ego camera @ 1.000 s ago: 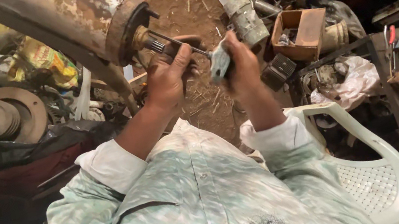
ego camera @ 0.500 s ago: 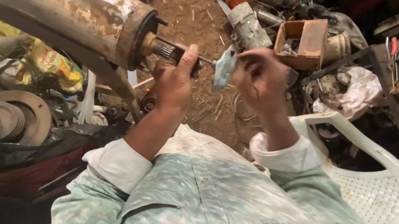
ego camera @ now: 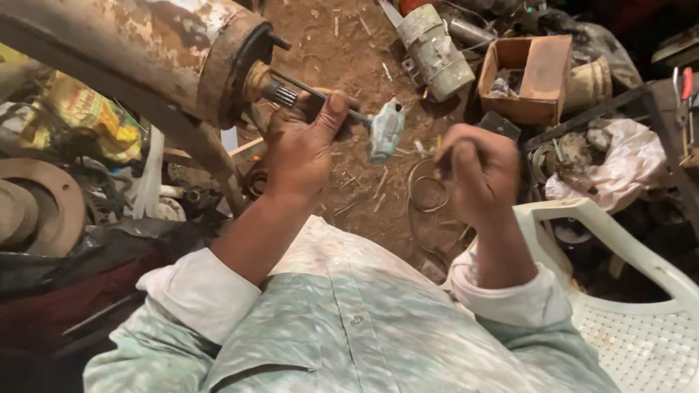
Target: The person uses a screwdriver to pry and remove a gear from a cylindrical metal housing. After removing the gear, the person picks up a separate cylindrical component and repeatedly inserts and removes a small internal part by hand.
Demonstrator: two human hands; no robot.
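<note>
The left hand (ego camera: 299, 144) is closed around a thin rod (ego camera: 325, 102). The rod sticks out of the end of a big rusty pipe (ego camera: 156, 40), up at 11 o'clock from the hand. A small pale green tool (ego camera: 384, 130) hangs at the rod's far end, just past the thumb at 3 o'clock.

The right hand (ego camera: 478, 169) is shut in a fist. I cannot tell if it holds anything. Half a second ago this hand was up next to the green tool. Now it has pulled back toward 5 o'clock and sits apart from the tool. The left hand has stayed on the rod.

On the dirt floor (ego camera: 330, 12) at 12 o'clock lies a grey metal can (ego camera: 431, 52). A brown box (ego camera: 529, 79) sits at 2 o'clock from the right hand. A white plastic chair (ego camera: 648, 308) stands at 5 o'clock, just by the right sleeve.
</note>
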